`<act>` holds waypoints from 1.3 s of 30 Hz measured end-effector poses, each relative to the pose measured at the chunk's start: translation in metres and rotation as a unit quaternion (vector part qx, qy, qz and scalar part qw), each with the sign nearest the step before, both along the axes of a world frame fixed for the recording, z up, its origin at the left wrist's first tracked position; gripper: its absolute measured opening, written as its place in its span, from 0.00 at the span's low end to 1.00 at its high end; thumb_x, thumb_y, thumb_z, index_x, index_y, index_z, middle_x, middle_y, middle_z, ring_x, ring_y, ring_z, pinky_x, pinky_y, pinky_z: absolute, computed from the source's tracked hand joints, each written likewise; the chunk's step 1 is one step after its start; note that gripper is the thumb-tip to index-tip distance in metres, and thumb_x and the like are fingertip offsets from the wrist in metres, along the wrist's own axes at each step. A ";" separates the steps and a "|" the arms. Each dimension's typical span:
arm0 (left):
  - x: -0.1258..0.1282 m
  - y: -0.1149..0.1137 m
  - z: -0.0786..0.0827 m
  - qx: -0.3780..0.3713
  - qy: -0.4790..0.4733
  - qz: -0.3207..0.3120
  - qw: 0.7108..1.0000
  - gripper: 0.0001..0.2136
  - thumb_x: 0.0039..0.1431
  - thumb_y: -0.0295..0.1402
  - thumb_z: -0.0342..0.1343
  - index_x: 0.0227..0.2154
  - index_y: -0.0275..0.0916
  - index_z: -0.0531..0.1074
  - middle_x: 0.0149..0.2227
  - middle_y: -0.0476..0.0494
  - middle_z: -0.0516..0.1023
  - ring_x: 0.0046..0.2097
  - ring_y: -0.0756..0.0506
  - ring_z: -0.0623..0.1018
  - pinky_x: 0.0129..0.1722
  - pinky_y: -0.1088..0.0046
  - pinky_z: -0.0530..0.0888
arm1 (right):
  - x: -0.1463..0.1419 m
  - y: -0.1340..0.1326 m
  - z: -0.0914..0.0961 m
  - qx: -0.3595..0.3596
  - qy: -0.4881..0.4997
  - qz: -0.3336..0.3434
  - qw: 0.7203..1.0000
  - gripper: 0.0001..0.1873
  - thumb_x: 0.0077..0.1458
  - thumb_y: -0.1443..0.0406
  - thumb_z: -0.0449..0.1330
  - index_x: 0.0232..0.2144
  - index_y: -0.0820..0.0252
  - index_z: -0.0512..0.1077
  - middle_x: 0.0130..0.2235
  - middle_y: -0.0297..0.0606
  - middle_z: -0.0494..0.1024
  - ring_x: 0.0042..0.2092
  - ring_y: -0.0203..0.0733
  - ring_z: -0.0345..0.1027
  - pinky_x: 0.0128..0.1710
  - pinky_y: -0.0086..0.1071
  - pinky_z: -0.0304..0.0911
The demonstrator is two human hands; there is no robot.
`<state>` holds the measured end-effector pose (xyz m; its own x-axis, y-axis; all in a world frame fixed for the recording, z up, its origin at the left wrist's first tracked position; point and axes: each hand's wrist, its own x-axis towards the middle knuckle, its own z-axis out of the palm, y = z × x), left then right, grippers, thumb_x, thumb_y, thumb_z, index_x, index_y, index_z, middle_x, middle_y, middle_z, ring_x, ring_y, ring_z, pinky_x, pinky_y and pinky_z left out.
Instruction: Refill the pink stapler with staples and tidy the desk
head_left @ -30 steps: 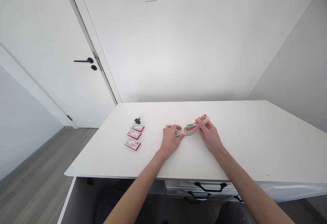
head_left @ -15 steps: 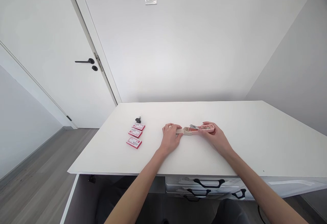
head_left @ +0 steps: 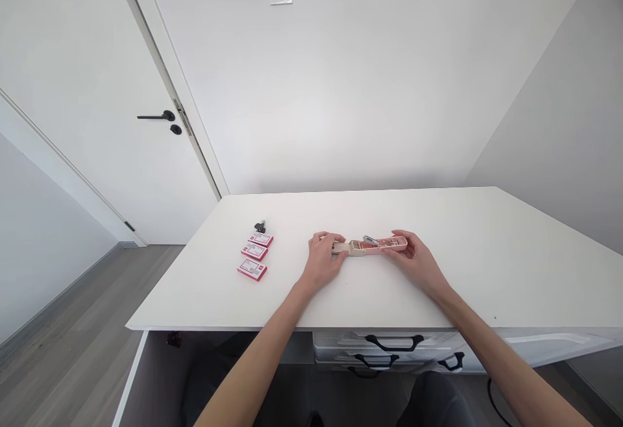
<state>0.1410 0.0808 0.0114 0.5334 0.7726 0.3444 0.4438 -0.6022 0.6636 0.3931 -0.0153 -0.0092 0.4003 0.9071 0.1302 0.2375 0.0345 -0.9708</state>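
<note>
A stapler (head_left: 357, 249) lies opened out flat on the white desktop, its pale beige base to the left and its pink upper part to the right. Inside the pink part a metal piece (head_left: 370, 241) sticks up at a slant. My left hand (head_left: 323, 259) is closed around the beige end, with fingers over the far side and thumb on the near side. The pink end sits between the thumb and fingers of my right hand (head_left: 413, 259). Whether any staples are inside is too small to make out.
Three small red-and-white boxes (head_left: 252, 268) lie in a row on the left of the desk (head_left: 438, 219). Just behind them is a small black clip-like item (head_left: 260, 226). Drawers with black handles (head_left: 394, 343) are under the front edge. A white wall (head_left: 360, 89) rises behind.
The pink part now lies a little flatter, and my right hand's fingers have shifted slightly toward its outer end. My left hand keeps its hold. The whole view has tilted slightly.
</note>
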 end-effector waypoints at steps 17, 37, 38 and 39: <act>-0.002 -0.011 0.007 0.017 -0.004 0.023 1.000 0.12 0.63 0.31 0.63 0.49 0.44 0.74 0.53 0.43 0.80 0.61 0.38 0.70 0.63 0.53 0.66 | 0.001 0.006 -0.011 0.039 -0.196 -0.024 0.980 0.22 0.57 0.52 0.67 0.52 0.51 0.76 0.54 0.43 0.79 0.58 0.56 0.71 0.60 0.54 0.65; -0.154 -0.043 0.029 0.095 0.096 0.385 0.913 0.30 0.59 0.48 0.61 0.61 0.40 0.64 0.63 0.30 0.69 0.67 0.27 0.64 0.65 0.42 0.63 | -0.003 -0.006 -0.002 0.005 -0.097 -0.063 0.993 0.28 0.59 0.44 0.65 0.55 0.51 0.74 0.62 0.46 0.77 0.61 0.60 0.71 0.59 0.52 0.66; -0.160 -0.044 0.029 0.076 0.111 0.387 0.912 0.32 0.58 0.49 0.61 0.62 0.39 0.64 0.64 0.29 0.69 0.68 0.26 0.63 0.65 0.41 0.62 | -0.003 -0.008 -0.002 0.004 -0.092 -0.071 0.993 0.28 0.60 0.44 0.64 0.55 0.52 0.74 0.62 0.46 0.77 0.62 0.60 0.70 0.59 0.52 0.66; -0.165 -0.044 0.028 0.060 0.123 0.385 0.913 0.34 0.57 0.50 0.61 0.62 0.38 0.63 0.63 0.29 0.71 0.69 0.26 0.62 0.66 0.41 0.61 | -0.003 -0.010 -0.001 0.002 -0.086 -0.081 0.993 0.27 0.61 0.44 0.63 0.55 0.52 0.74 0.62 0.46 0.77 0.63 0.60 0.69 0.60 0.52 0.65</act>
